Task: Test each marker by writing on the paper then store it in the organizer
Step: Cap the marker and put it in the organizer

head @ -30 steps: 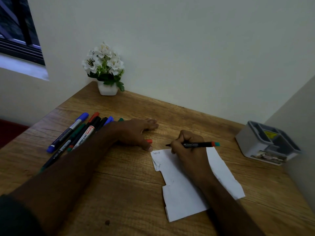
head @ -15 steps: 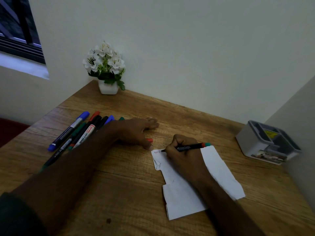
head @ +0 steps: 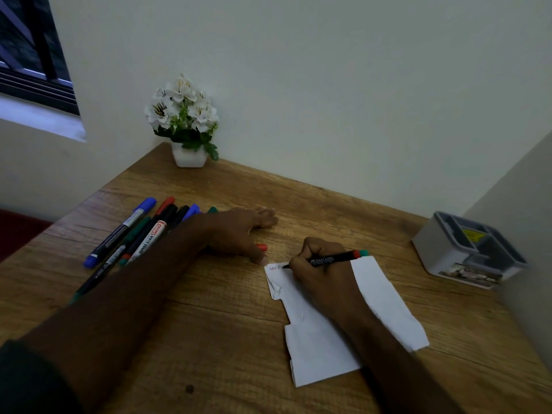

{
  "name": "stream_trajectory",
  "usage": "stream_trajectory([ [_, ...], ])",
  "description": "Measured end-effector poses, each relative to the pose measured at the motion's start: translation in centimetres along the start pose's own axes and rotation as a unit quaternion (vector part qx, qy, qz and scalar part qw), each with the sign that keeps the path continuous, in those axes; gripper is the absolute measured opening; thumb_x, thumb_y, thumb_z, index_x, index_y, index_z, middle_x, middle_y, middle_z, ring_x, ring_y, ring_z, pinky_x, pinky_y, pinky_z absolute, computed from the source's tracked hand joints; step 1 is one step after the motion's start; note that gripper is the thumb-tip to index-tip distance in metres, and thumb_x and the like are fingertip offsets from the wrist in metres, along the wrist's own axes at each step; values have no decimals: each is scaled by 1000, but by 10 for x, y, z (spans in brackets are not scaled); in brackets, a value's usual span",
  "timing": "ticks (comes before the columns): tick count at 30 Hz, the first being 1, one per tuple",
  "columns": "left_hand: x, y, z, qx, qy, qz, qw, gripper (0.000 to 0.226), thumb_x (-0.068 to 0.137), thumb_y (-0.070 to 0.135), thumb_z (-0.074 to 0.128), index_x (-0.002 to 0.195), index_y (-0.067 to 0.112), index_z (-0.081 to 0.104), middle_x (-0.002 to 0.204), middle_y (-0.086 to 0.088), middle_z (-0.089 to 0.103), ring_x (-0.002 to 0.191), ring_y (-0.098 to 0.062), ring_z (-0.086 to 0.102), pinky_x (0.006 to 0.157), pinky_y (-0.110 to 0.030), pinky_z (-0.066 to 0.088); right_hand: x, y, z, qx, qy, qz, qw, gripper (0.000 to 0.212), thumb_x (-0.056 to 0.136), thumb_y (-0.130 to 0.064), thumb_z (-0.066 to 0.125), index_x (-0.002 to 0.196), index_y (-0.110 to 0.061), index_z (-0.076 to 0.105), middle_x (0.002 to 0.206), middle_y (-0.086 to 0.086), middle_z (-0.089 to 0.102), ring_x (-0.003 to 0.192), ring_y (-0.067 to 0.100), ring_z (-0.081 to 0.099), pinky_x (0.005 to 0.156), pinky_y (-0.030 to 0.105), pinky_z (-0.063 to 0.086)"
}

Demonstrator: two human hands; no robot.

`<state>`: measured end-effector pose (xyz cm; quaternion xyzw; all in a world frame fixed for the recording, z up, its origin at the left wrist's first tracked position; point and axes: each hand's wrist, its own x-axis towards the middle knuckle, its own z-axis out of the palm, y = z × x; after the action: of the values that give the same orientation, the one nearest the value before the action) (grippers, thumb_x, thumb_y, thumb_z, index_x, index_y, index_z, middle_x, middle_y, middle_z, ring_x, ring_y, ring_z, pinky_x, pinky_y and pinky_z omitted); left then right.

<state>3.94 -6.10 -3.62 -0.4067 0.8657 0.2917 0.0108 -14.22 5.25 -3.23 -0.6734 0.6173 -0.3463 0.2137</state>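
Observation:
My right hand (head: 324, 279) grips a black marker (head: 334, 258) with a red and green end. Its tip touches the top left corner of the white paper (head: 385, 303), where small red letters show. My left hand (head: 239, 231) lies flat on the table just left of the paper, fingers stretched out. A red cap (head: 262, 247) shows beside its thumb. Several capped markers (head: 140, 234) in blue, red, green and black lie in a pile further left, partly hidden by my left forearm. The grey organizer (head: 433, 249) stands at the right against the wall, apart from both hands.
A white pot of white flowers (head: 186, 127) stands in the table's far left corner. Walls close the table at the back and on the right. The table's left edge (head: 74, 204) drops off beside the markers. Bare wood lies between the paper and the organizer.
My right hand has lowered the marker's tip onto the paper's top left corner and written a few more red letters. My left hand has stayed in place.

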Motion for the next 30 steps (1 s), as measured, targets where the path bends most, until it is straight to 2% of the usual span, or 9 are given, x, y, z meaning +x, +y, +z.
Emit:
stream_trajectory([
  [2,0,1,0,2,1,1,1000,94,85,39,70,155,25,9,163,7,-5,150,-12,-3,120,-35,4,-1,0,2,2,1,-2,1000,24,85,-7,67,63,-9,57,59,-7,57,58,-1,54,49,11,38],
  [6,0,1,0,10,2,1,1000,94,86,40,69,155,24,8,163,6,-4,149,-11,-3,120,-34,4,1,4,3,16,14,4,1000,19,83,-6,66,66,-3,59,62,-2,61,58,1,54,49,13,39],
  [13,2,-1,1,10,4,1,1000,95,85,42,69,155,26,8,163,7,-5,149,-11,-4,119,-32,2,1,5,5,2,11,1,1000,24,84,-8,66,63,-13,56,63,-6,60,60,0,55,50,12,39],
  [18,2,-2,1,8,2,-2,1000,96,84,43,69,155,27,7,163,7,-6,149,-10,-4,120,-34,0,3,9,3,4,22,11,1000,17,83,-11,65,67,-10,60,65,-3,63,62,3,56,51,15,40],
  [24,1,0,0,10,1,1,1000,94,85,41,69,155,25,8,163,7,-6,149,-10,-5,120,-34,1,2,5,4,-3,14,4,1000,23,85,-7,66,65,-9,56,60,-6,57,60,-3,54,50,11,39],
  [30,0,0,0,11,0,1,1000,94,85,43,69,155,26,8,163,8,-6,149,-10,-5,119,-33,1,4,9,3,26,16,10,999,20,83,-7,66,64,-5,57,61,-2,59,57,2,52,49,14,37],
])
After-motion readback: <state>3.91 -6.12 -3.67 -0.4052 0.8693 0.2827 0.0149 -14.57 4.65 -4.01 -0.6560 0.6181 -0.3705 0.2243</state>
